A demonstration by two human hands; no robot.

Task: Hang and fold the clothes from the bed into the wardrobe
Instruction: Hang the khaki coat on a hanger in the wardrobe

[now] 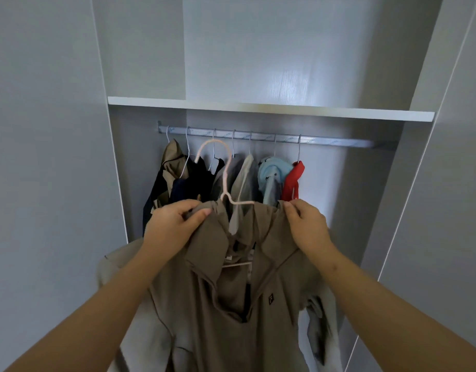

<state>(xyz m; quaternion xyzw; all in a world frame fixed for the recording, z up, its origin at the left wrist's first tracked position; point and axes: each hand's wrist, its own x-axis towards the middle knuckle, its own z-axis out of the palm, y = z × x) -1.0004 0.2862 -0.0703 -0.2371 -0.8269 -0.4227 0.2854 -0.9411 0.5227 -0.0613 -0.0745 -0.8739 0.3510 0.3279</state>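
I hold a brown collared shirt up in front of the open wardrobe. It sits on a pale pink hanger whose hook rises above the collar, below the metal rail. My left hand grips the shirt's left shoulder and collar. At the right shoulder, my right hand pinches the fabric. The hook is not on the rail.
Several garments hang on the rail's left half: a tan one, dark ones, a grey one, a light blue one, a red one. A white shelf runs above. The rail's right end is bare.
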